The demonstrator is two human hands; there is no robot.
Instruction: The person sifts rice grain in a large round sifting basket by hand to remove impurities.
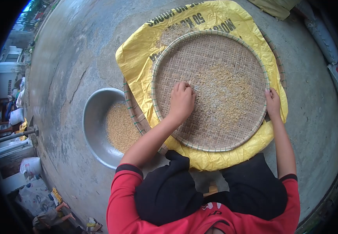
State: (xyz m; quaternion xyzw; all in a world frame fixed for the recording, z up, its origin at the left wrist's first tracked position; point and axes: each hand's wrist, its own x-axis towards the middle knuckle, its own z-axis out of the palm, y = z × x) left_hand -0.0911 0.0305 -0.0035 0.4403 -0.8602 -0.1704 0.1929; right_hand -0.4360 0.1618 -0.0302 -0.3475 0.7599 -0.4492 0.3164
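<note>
A round woven bamboo winnowing tray [176,66] lies over a yellow printed sack [137,50]. Unhusked grain mixed with whitish bits [227,97] is spread across the tray's middle and right side. My left hand [182,100] is over the tray's left part, its fingers curled down near the weave; what they hold, if anything, is hidden. At the right rim, my right hand [273,103] grips the edge of the tray. Beneath the sack, the rim of a second woven tray [134,111] shows on the left.
A metal basin [93,121] of pale brown grain [121,128] stands on the concrete floor [71,70] to the left. Filled sacks [323,39] line the right edge. Household items and bags [36,195] sit at the far left. A wooden piece [211,189] shows between my knees.
</note>
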